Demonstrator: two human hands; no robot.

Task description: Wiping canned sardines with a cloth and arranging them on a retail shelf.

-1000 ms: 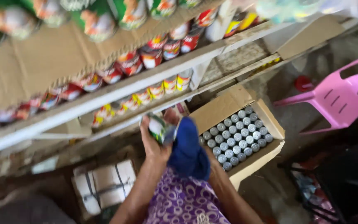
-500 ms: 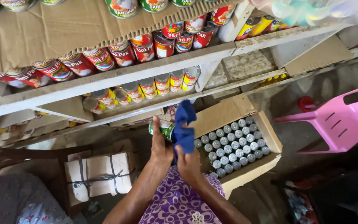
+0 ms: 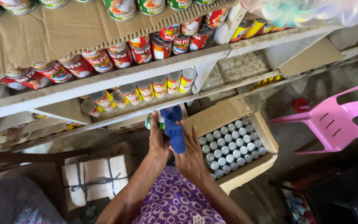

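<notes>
Pale wooden shelves (image 3: 104, 81) run across the wall, tilted in the head view. Top shelf lined w/ a brown cardboard sheet (image 3: 54, 33); green-label cans (image 3: 121, 8) stand on it. Mid shelf: red-label cans (image 3: 121, 56) packed in rows, some yellow ones (image 3: 251, 28) at the right end. Lower shelf: a row of cans w/ yellow-red labels (image 3: 158, 85). On the floor (image 3: 295, 137) below: an open carton (image 3: 228, 116) full of silver-topped cans (image 3: 231, 147), a tied bundle of flat white boxes (image 3: 94, 176) to its left, a pink plastic chair (image 3: 336, 120) to the right.
</notes>
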